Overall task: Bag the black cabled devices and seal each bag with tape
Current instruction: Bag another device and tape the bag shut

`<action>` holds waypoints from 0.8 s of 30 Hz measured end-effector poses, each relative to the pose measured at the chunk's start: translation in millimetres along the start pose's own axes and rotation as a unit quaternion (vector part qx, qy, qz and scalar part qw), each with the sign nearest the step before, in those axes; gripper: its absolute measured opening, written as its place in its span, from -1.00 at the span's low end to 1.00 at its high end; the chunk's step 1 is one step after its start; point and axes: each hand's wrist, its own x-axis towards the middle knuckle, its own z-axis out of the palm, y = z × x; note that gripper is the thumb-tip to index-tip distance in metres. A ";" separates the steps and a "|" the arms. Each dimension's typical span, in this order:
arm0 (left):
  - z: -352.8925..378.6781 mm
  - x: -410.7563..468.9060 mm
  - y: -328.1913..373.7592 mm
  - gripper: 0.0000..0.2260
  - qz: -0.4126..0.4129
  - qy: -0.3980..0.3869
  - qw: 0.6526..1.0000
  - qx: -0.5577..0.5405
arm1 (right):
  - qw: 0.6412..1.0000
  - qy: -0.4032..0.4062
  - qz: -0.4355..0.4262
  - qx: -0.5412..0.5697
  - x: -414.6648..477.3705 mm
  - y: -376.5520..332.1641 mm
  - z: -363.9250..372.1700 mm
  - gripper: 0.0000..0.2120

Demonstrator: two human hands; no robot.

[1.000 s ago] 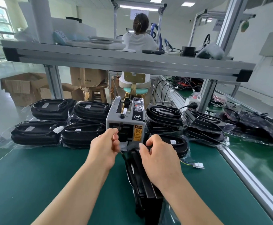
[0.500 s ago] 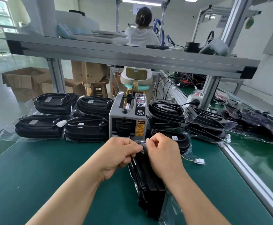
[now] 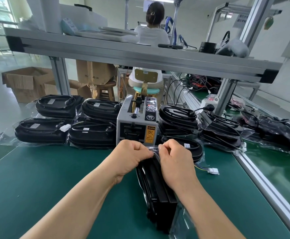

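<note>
A black cabled device [image 3: 159, 194] stands on edge in a clear bag on the green mat, right before me. My left hand [image 3: 132, 157] and my right hand [image 3: 173, 159] meet at the bag's far top end, fingers curled, pinching a clear strip of tape [image 3: 153, 147] and the bag's folded mouth between them. The grey tape dispenser [image 3: 137, 125] stands just behind my hands. Bagged devices [image 3: 66, 125] are stacked to its left, and more black devices [image 3: 201, 128] in clear plastic lie to its right.
The green mat [image 3: 46, 178] runs to an aluminium rail [image 3: 264, 181] on the right. A white connector on thin wires [image 3: 214, 170] lies right of my hands. An aluminium shelf [image 3: 140, 56] crosses overhead. A person [image 3: 151, 31] sits behind it, facing away. Cardboard boxes [image 3: 28, 81] stand on the floor.
My left hand left the dispenser's slot and came back to the bag's top. Both hands now pinch the tape and bag mouth together above the device.
</note>
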 end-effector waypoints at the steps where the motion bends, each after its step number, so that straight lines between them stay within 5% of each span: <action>1: 0.6 -0.3 -0.7 -0.71 0.006 0.005 1.000 -0.004 | 1.000 -0.001 -0.001 0.001 0.0 -0.1 0.1 -0.78; 17: 4.2 1.0 -3.3 -0.62 0.003 0.025 1.000 0.005 | 1.000 0.000 0.001 0.002 -1.3 -1.2 -0.9 -0.75; 24: 5.1 1.3 -6.0 -0.78 0.027 0.047 0.998 0.044 | 1.000 -0.004 0.004 0.005 -1.2 -1.6 -0.7 -0.75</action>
